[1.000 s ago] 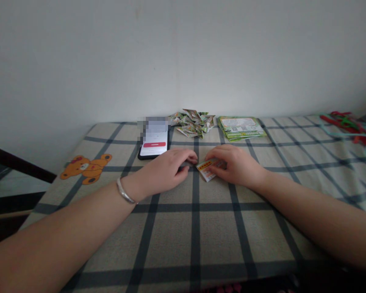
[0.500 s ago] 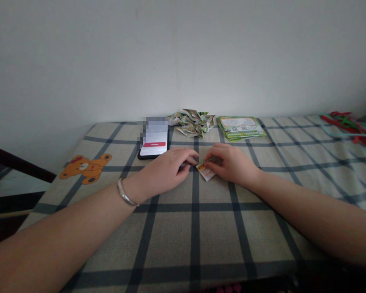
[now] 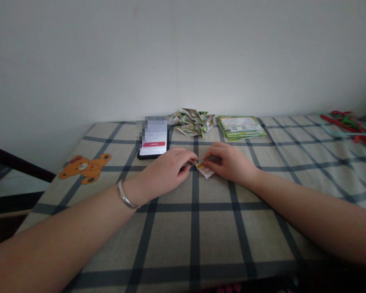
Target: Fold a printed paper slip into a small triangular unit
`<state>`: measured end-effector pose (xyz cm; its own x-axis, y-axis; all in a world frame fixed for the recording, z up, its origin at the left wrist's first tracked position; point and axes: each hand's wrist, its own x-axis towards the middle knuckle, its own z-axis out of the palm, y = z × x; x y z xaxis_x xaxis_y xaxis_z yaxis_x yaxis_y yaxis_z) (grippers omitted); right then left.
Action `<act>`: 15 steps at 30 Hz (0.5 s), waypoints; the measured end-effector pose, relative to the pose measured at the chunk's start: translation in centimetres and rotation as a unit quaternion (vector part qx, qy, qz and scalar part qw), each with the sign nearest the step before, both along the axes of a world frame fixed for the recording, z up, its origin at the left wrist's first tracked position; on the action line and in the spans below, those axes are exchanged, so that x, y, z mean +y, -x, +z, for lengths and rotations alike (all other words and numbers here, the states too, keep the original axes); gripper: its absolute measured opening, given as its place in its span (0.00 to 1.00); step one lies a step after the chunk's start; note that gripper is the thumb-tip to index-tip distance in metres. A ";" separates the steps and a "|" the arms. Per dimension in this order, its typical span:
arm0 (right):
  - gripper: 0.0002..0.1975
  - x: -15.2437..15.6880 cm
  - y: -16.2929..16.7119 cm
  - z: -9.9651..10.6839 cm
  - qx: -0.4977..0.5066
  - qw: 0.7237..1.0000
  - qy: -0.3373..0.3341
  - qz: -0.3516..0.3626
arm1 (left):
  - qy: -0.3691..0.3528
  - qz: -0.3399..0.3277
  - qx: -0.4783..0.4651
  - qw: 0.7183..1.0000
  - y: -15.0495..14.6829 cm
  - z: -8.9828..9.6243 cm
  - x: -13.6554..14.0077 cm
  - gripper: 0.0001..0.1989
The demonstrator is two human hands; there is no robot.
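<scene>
Across the checked table [image 3: 171, 240], I see the right hand [image 3: 232, 162] pinching the packet [image 3: 205, 171], now covering more of it, likely firming its hold; the left hand [image 3: 172, 170] curls at its left corner, grip unclear.

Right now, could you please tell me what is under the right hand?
Partly under the right hand is a small, flat, white-and-orange printed piece; its left part shows, while the hand covers the rest. Anything else beneath cannot be seen.
</scene>
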<state>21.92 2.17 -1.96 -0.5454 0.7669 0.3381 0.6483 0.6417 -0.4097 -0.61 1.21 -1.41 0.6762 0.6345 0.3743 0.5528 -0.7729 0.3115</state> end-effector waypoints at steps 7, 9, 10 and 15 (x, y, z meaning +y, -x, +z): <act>0.03 0.1 0.0 -0.2 0.010 1.000 -0.006 0.004 | -0.054 -0.033 0.040 0.997 0.0 -0.1 0.2 0.12; 0.04 0.1 0.0 -0.3 0.012 1.000 -0.018 0.007 | -0.072 -0.051 0.061 0.994 0.0 -0.1 0.3 0.11; 0.04 0.1 0.0 -0.3 0.014 1.000 -0.023 0.007 | -0.079 -0.056 0.068 0.993 0.1 -0.1 0.3 0.11; 0.04 0.2 0.0 -0.3 0.014 0.999 -0.039 0.007 | -0.095 -0.062 0.082 0.990 -0.1 0.0 0.0 0.11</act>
